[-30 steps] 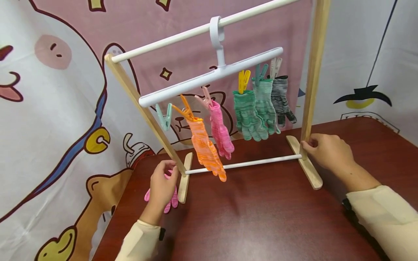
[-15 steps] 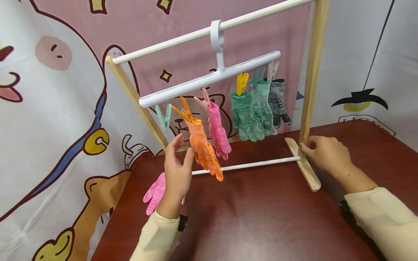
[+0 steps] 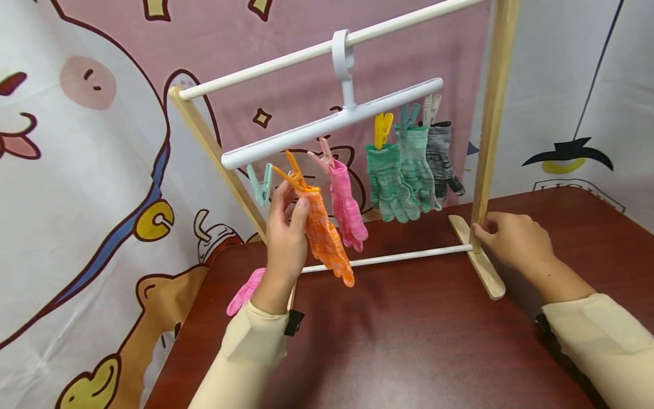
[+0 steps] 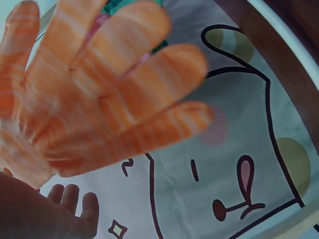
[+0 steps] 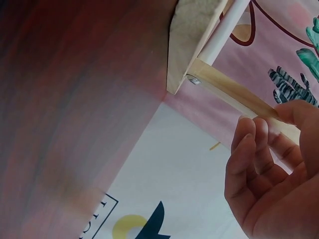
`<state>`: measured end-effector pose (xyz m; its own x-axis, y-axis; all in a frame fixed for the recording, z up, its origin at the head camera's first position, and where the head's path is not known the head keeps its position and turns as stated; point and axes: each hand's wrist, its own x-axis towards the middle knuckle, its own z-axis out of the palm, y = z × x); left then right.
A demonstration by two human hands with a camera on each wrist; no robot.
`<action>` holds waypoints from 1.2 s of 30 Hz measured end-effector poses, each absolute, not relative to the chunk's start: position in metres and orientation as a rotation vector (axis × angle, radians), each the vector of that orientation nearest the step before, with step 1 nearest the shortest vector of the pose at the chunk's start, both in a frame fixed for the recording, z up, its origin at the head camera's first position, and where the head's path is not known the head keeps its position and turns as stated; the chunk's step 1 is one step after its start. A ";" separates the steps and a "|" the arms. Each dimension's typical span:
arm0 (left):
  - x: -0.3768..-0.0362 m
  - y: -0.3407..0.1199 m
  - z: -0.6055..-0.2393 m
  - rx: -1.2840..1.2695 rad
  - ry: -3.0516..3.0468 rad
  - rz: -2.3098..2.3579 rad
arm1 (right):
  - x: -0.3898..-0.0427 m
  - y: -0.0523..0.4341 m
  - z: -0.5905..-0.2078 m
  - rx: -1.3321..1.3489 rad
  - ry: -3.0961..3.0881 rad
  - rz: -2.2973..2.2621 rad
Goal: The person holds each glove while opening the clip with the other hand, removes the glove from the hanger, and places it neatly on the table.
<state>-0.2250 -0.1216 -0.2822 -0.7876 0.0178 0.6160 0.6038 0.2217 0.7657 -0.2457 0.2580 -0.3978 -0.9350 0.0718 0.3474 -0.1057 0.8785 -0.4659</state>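
In the head view my left hand (image 3: 287, 236) is at the cuff of an orange striped glove (image 3: 324, 233), beside the orange clothespin (image 3: 296, 173) it hangs from. Its thumb is by the cuff's left edge. In the left wrist view several relaxed fingers (image 4: 70, 199) show below the glove; whether thumb and index finger touch it is hidden. My right hand (image 3: 518, 241) pinches the lower part of the rack's right wooden post (image 3: 490, 125) between thumb and fingers, as the right wrist view also shows.
From the white hanger (image 3: 327, 125) also hang a pink glove (image 3: 344, 204), two green gloves and a grey-black glove (image 3: 439, 150), each clipped. A mint clothespin (image 3: 260, 183) at the left end holds nothing. Another pink glove (image 3: 246, 291) lies on the table (image 3: 409, 341), left of the rack.
My left hand has left the foot of the rack's left post and risen to the right, up to the orange glove's cuff. My right hand stays on the right post.
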 end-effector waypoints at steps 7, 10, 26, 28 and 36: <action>-0.229 -0.113 -0.268 -0.603 -1.893 -1.729 | -0.246 0.258 -0.398 0.026 -2.688 0.693; -0.230 -0.110 -0.263 -0.601 -1.852 -1.748 | -0.246 0.257 -0.398 0.024 -2.686 0.692; -0.230 -0.100 -0.244 -0.593 -1.736 -1.785 | -0.247 0.259 -0.400 0.016 -2.688 0.694; -0.231 -0.099 -0.242 -0.583 -1.700 -1.816 | -0.247 0.259 -0.400 0.015 -2.684 0.694; -0.231 -0.097 -0.241 -0.587 -1.703 -1.809 | -0.247 0.259 -0.400 0.022 -2.686 0.683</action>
